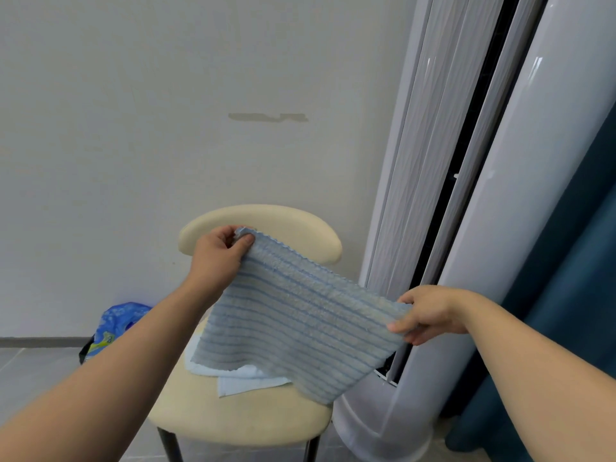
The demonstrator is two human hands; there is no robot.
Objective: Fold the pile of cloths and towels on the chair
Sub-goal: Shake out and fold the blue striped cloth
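– Starting at the left, what sits on the floor by the wall?
– A blue printed plastic bag, low beside the chair and partly behind the left forearm.
– And the left hand?
– The left hand pinches one top corner of a blue-striped cloth between thumb and curled fingers, raised in front of the cream backrest.
– Where does the cloth hang?
– It is spread in the air above the seat, sloping down to the right, with its lower edge loose over the seat's right side. Under it, pale blue towels lie on the cream seat.
– The right hand?
– The right hand grips the other top corner, lower than the left, with the thumb on the near side and the fingers curled behind. Past it stand a white floor-standing air conditioner and a teal curtain.
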